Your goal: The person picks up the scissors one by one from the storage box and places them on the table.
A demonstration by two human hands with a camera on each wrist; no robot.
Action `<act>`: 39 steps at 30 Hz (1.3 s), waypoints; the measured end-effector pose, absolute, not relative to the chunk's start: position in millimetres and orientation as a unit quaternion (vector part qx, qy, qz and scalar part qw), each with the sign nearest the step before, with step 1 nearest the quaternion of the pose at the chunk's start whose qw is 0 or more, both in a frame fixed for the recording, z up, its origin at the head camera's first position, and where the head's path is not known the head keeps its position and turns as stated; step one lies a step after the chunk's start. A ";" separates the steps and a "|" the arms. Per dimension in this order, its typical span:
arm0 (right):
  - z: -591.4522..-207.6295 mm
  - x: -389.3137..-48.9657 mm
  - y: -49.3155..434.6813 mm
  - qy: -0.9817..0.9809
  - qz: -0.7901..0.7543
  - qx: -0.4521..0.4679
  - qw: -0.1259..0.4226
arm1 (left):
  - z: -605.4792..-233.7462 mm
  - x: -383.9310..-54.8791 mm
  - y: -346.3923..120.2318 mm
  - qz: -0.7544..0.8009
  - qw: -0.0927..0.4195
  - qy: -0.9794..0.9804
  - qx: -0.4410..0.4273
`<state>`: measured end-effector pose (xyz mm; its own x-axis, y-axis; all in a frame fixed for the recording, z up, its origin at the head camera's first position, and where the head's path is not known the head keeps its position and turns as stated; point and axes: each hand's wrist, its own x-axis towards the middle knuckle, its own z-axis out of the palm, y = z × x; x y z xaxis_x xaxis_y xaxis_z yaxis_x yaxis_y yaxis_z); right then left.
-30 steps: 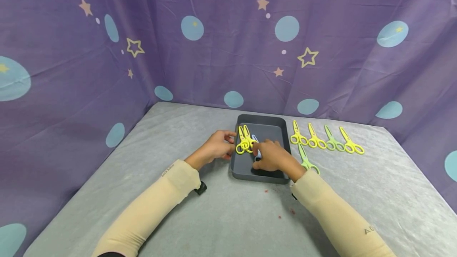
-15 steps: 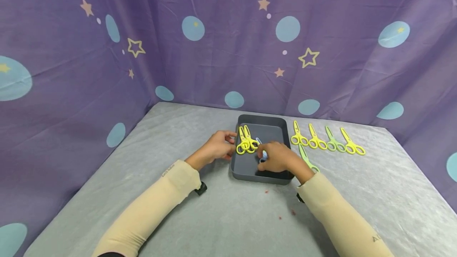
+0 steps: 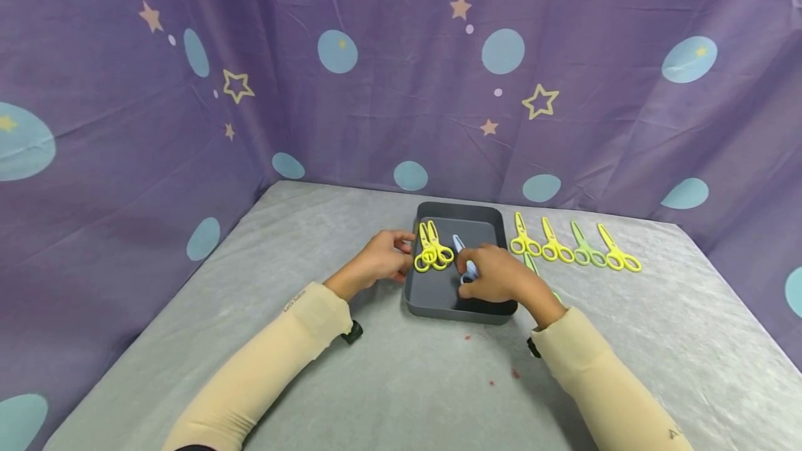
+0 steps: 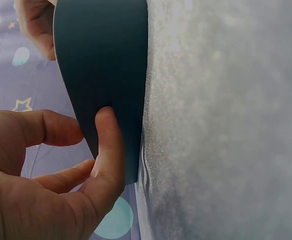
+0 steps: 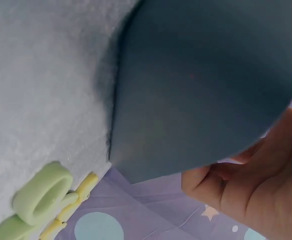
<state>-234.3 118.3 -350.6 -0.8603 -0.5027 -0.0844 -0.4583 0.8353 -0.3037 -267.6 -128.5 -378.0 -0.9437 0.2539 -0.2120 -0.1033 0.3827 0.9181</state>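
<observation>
A dark grey tray (image 3: 460, 314) stands on the table in the head view. Overlapping yellow scissors (image 3: 429, 254) lie along its left side. To their right is a pair of light blue scissors (image 3: 459, 243), blades pointing away. My right hand (image 3: 495, 275) reaches over the tray and pinches these at the handles, which it partly hides. My left hand (image 3: 383, 256) is at the tray's left side. In the left wrist view its fingertips (image 4: 108, 117) touch the tray's outer wall and rim. The right wrist view shows the right hand's fingers behind the wall.
Right of the tray lies a row of scissors: yellow scissors (image 3: 525, 236), more yellow scissors (image 3: 555, 242), green scissors (image 3: 586, 246) and another yellow pair (image 3: 617, 250). Another green pair (image 3: 531, 263) is mostly hidden by the right arm. A purple curtain (image 3: 401, 89) surrounds the table.
My right hand has moved a little to the right inside the tray, and the light blue scissors moved with it, away from the yellow ones. The left hand has stayed in place.
</observation>
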 end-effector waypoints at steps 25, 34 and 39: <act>-354.6 -226.2 137.0 0.938 -0.189 -0.289 -0.032 | -376.8 -266.7 -126.8 0.552 0.160 0.817 0.042; -354.1 -226.3 149.7 0.941 -0.184 -0.280 -0.043 | -377.8 -266.7 -126.7 0.551 0.159 0.818 0.044; -354.5 -226.2 156.5 0.938 -0.189 -0.284 -0.061 | -377.4 -266.8 -126.1 0.549 0.161 0.819 0.039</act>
